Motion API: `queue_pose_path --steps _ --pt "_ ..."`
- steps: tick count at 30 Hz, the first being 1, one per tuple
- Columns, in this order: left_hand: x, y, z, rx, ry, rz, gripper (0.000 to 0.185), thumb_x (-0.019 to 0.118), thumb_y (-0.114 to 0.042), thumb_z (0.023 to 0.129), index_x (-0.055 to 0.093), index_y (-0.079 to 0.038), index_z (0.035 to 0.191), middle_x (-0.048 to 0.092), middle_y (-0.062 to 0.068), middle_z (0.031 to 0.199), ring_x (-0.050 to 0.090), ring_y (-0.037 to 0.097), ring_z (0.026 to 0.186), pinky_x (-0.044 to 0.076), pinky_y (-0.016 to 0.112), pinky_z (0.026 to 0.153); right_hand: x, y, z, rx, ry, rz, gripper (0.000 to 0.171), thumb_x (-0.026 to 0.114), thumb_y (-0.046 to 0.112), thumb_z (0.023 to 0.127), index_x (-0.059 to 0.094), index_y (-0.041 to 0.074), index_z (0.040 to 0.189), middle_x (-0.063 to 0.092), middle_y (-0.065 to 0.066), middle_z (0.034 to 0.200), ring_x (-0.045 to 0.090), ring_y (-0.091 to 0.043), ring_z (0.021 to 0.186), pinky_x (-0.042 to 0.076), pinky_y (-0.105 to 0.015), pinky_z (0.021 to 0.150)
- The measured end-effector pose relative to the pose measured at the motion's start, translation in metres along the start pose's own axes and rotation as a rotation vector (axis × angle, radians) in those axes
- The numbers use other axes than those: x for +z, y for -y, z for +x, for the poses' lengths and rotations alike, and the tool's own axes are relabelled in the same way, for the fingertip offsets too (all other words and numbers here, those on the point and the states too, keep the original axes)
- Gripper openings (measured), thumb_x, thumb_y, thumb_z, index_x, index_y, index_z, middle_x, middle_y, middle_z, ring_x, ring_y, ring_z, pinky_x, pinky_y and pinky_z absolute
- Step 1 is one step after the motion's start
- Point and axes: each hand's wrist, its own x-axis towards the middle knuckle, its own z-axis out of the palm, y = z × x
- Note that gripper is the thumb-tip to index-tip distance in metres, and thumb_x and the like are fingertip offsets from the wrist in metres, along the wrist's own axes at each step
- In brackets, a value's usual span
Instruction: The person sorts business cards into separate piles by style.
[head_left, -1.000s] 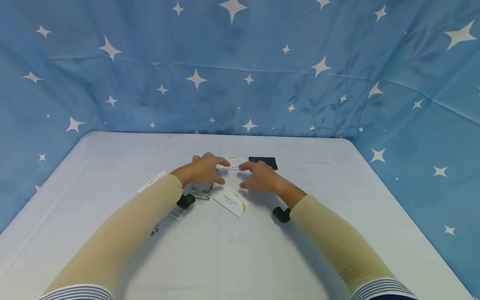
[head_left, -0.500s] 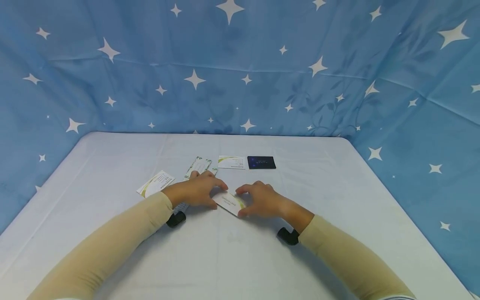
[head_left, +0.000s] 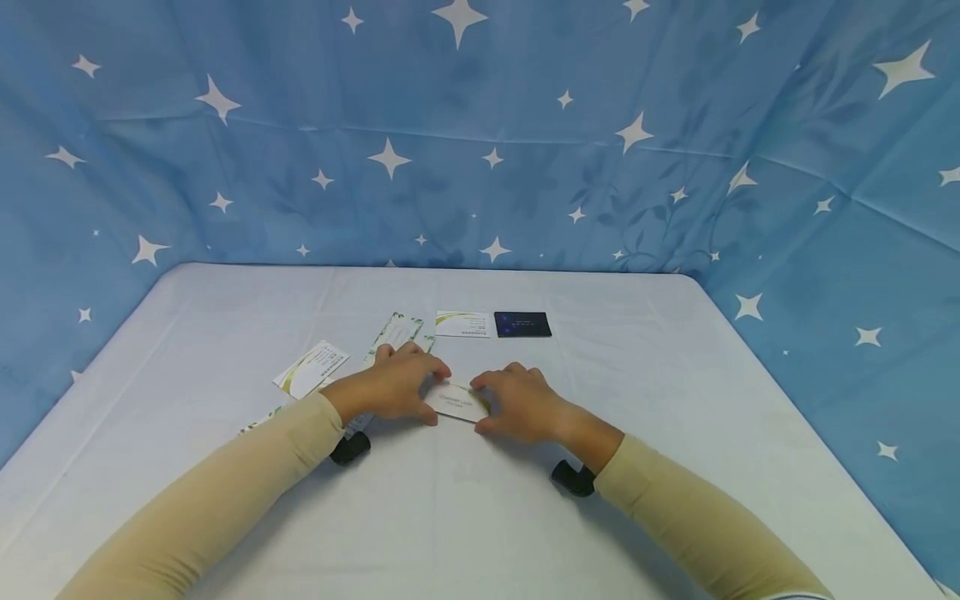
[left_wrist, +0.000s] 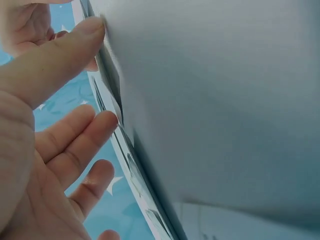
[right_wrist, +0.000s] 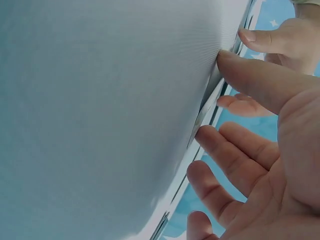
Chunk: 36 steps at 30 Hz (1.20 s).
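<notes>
Both hands pinch one white business card (head_left: 457, 402) with grey lettering. Left hand (head_left: 393, 385) holds its left end, right hand (head_left: 520, 402) its right.

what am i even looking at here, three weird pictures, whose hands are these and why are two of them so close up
No machine here: a person works with bare hands, wearing three cameras. The wide picture comes from a camera on the head, looking down at a white table with star-patterned blue cloth behind it. The two close-ups come from cameras strapped to each wrist, so the table looks tilted and huge.

The left hand and right hand both pinch one white business card by its ends. The close-ups show thumb and fingers at the card's edges.

More cards lie flat on the table: a dark blue card, a white card beside it, and a few more near the left hand.
</notes>
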Motion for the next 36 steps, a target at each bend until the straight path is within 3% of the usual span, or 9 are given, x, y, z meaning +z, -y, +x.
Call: queue_pose_path --steps 7,17,23,29,36 --pt "-0.002 0.0 -0.003 -0.014 -0.008 -0.007 0.057 0.085 -0.032 0.081 0.064 -0.017 0.132 0.061 -0.005 0.125 0.041 0.022 0.123 0.023 0.051 0.093 -0.002 -0.004 0.002 0.07 0.005 0.06 0.063 0.085 0.034 0.08 0.062 0.017 0.136 0.063 -0.001 0.126 0.049 -0.025 0.111 0.037 -0.045 0.093" --pt "-0.004 0.0 0.0 -0.092 -0.004 -0.097 0.062 0.09 -0.03 0.076 0.062 -0.018 0.13 0.059 -0.011 0.115 0.044 0.018 0.115 0.024 0.048 0.093 -0.004 -0.007 0.007 0.147 -0.007 0.099 0.063 0.087 0.034 0.077 0.064 0.02 0.134 0.062 0.001 0.122 0.047 -0.024 0.105 0.039 -0.042 0.089" --pt "-0.005 0.003 0.002 -0.087 -0.036 -0.132 0.064 0.089 -0.029 0.076 0.061 -0.017 0.132 0.06 -0.01 0.117 0.044 0.017 0.115 0.026 0.046 0.092 -0.007 -0.009 0.013 0.161 0.002 0.147 0.061 0.086 0.03 0.079 0.063 0.02 0.134 0.06 0.0 0.122 0.047 -0.025 0.107 0.041 -0.043 0.091" --pt "-0.017 0.014 0.022 -0.1 -0.095 -0.188 0.065 0.087 -0.027 0.08 0.056 -0.015 0.137 0.059 -0.006 0.123 0.042 0.022 0.123 0.022 0.05 0.097 -0.022 -0.022 0.033 0.152 -0.049 0.195 0.057 0.081 0.025 0.086 0.059 0.018 0.138 0.056 -0.007 0.133 0.046 -0.028 0.119 0.039 -0.051 0.101" --pt "-0.03 0.025 0.057 -0.177 -0.123 -0.23 0.063 0.082 -0.024 0.086 0.052 -0.017 0.141 0.056 -0.005 0.13 0.038 0.024 0.125 0.021 0.051 0.1 -0.036 -0.04 0.065 0.137 -0.097 0.205 0.056 0.077 0.023 0.089 0.057 0.013 0.14 0.055 -0.009 0.139 0.043 -0.032 0.126 0.037 -0.05 0.104"
